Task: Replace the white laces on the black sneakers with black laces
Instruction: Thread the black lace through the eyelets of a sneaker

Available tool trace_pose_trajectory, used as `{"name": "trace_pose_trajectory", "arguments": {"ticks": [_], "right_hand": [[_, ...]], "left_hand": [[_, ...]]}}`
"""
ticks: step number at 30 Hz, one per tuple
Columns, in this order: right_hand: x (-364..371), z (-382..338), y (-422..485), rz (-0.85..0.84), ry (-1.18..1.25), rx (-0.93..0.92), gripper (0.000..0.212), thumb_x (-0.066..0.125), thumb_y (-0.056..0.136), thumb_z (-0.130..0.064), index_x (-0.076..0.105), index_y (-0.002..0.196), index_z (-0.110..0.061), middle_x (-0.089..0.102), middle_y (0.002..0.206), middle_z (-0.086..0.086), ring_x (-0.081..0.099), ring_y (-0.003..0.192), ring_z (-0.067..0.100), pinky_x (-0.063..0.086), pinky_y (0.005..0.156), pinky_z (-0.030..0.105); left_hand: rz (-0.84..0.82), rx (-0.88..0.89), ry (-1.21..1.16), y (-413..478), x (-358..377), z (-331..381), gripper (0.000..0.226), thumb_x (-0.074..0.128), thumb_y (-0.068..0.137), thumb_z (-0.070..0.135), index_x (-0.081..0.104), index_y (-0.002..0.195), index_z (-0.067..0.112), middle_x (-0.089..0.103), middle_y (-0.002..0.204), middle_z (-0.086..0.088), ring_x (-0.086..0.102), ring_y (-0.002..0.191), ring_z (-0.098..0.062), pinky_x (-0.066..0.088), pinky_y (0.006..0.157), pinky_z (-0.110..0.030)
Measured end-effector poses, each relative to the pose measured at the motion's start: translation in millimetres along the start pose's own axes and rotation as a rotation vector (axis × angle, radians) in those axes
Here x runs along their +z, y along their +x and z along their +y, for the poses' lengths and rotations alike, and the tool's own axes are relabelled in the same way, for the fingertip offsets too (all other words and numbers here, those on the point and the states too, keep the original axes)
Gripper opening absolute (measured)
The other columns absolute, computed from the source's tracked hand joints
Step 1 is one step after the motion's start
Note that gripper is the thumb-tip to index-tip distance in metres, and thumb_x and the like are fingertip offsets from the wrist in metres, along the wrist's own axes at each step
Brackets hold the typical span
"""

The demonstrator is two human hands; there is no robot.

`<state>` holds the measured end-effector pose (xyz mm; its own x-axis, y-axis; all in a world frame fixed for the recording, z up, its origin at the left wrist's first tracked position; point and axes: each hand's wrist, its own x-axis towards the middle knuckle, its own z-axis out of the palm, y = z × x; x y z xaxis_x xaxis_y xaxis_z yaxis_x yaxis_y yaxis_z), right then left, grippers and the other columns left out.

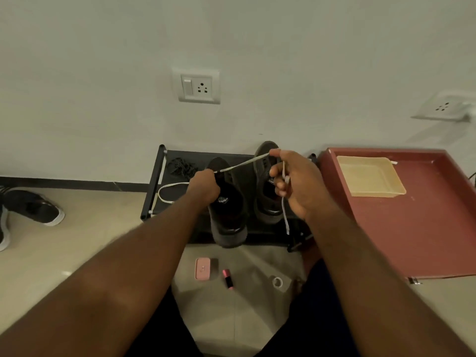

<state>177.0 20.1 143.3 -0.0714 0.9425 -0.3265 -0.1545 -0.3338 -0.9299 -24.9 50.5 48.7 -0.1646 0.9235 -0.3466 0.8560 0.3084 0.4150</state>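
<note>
A: What sits closest to the lens?

B: Two bare forearms, the left forearm (116, 266) and the right forearm (373, 266). Both reach toward the low black rack (154, 181) that stands against the wall.

A: And the hands?

B: The left hand (206, 185) is balled into a fist around the white lace (242, 164), above the rack's middle. The right hand (298, 181) is over the rack's right half. Its thumb and forefinger pinch the lace, and the other fingers curl by the part that hangs down.

A: So the lace runs between them?

B: Yes, taut from fist to pinch. Past the left hand it loops out over the rack's left side. One end dangles below the right hand, toward the rack's front edge.

A: Where are the sneakers?

B: Both are on the rack, toes to the wall. The left sneaker (228, 220) sticks out over the front edge, and the right sneaker (265, 202) is just beside it, further back. I cannot tell whether the lace is threaded through either.

A: The black laces (181, 166)?

B: Bundled at the rack's back left corner.

A: Anything else?

B: On the floor in front of the rack lie a pink case (202, 268), a pink-and-black tube (228, 278) and a tape roll (277, 282). Right of the rack is a red tray (412, 228) with a beige tray (371, 176) on it. Well to the left of the rack lies a dark shoe (36, 207). A wall socket (199, 86) is above the rack.
</note>
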Motion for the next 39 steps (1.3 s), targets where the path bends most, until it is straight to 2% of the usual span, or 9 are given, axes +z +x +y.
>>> {"name": "trace_pose_trajectory", "arguments": {"ticks": [5, 12, 15, 20, 24, 26, 33, 36, 39], "right_hand": [[-5, 36, -14, -0.059, -0.001, 0.007, 0.023, 0.044, 0.103, -0.008, 0.062, 0.115, -0.015, 0.069, 0.080, 0.009, 0.052, 0.052, 0.013, 0.041, 0.047, 0.025], [-12, 60, -37, -0.148, -0.238, -0.044, 0.011, 0.059, 0.101, -0.018, 0.070, 0.098, -0.016, 0.063, 0.072, 0.008, 0.043, 0.048, 0.011, 0.034, 0.042, 0.021], [-18, 52, -45, -0.041, -0.245, -0.118, 0.014, 0.062, 0.097, -0.011, 0.071, 0.105, -0.016, 0.065, 0.072, 0.003, 0.046, 0.053, 0.007, 0.038, 0.048, 0.020], [-37, 62, -63, 0.096, -0.312, -0.123, 0.021, 0.055, 0.099, -0.004, 0.066, 0.117, -0.010, 0.066, 0.080, 0.005, 0.047, 0.055, 0.010, 0.039, 0.050, 0.026], [-36, 65, -71, 0.103, -0.229, -0.098, 0.015, 0.054, 0.102, -0.012, 0.059, 0.116, -0.009, 0.073, 0.090, 0.005, 0.047, 0.049, 0.012, 0.036, 0.045, 0.025], [-32, 58, -73, 0.060, -0.166, -0.086, 0.013, 0.056, 0.102, -0.017, 0.059, 0.110, -0.008, 0.074, 0.088, 0.005, 0.045, 0.047, 0.011, 0.034, 0.044, 0.023], [-39, 51, -71, -0.022, -0.274, 0.146, 0.024, 0.046, 0.107, -0.025, 0.060, 0.100, -0.006, 0.055, 0.066, 0.006, 0.033, 0.041, 0.007, 0.024, 0.036, 0.019], [-29, 41, -78, -0.278, 0.083, 0.197, 0.031, 0.043, 0.107, -0.029, 0.062, 0.094, -0.008, 0.055, 0.062, 0.002, 0.044, 0.044, 0.009, 0.034, 0.038, 0.020], [-9, 28, -64, -0.216, 0.630, 0.003, 0.030, 0.041, 0.106, -0.027, 0.064, 0.099, -0.008, 0.071, 0.080, 0.006, 0.071, 0.073, 0.017, 0.059, 0.066, 0.027]], "left_hand": [[0.101, 0.048, -0.237, -8, 12, 5, 0.048, 0.058, 0.091, 0.009, 0.048, 0.138, 0.004, 0.055, 0.134, -0.019, 0.052, 0.124, -0.035, 0.042, 0.101, -0.038], [0.210, 0.749, -0.261, -75, 24, 38, 0.048, 0.058, 0.079, 0.004, 0.065, 0.126, 0.011, 0.061, 0.130, -0.014, 0.051, 0.125, -0.024, 0.036, 0.108, -0.033], [0.192, 0.598, -0.390, -82, 12, 50, 0.028, 0.053, 0.088, 0.001, 0.072, 0.107, 0.007, 0.074, 0.097, -0.009, 0.064, 0.091, -0.016, 0.050, 0.088, -0.031], [0.216, 0.356, -0.304, -68, -1, 34, 0.024, 0.052, 0.097, 0.010, 0.071, 0.112, 0.011, 0.074, 0.100, -0.007, 0.065, 0.100, -0.023, 0.048, 0.093, -0.035], [0.148, 0.636, 0.124, -87, 1, 39, 0.057, 0.067, 0.087, 0.025, 0.050, 0.141, 0.020, 0.061, 0.132, -0.006, 0.052, 0.124, -0.026, 0.038, 0.106, -0.042], [0.148, 0.804, 0.076, -98, 11, 50, 0.040, 0.058, 0.086, 0.027, 0.063, 0.125, 0.018, 0.068, 0.114, -0.005, 0.060, 0.111, -0.028, 0.043, 0.097, -0.043], [0.338, 0.654, -0.223, -97, 7, 60, 0.024, 0.052, 0.093, 0.021, 0.072, 0.103, 0.012, 0.074, 0.091, -0.006, 0.067, 0.087, -0.027, 0.048, 0.081, -0.037], [0.220, 0.672, -0.248, -95, 9, 61, 0.020, 0.058, 0.089, 0.019, 0.073, 0.099, 0.012, 0.074, 0.088, -0.007, 0.068, 0.084, -0.027, 0.051, 0.078, -0.040], [0.050, 0.612, -0.332, -104, 24, 59, 0.020, 0.056, 0.082, 0.016, 0.071, 0.089, 0.005, 0.073, 0.083, -0.013, 0.068, 0.077, -0.030, 0.054, 0.070, -0.040]]}}
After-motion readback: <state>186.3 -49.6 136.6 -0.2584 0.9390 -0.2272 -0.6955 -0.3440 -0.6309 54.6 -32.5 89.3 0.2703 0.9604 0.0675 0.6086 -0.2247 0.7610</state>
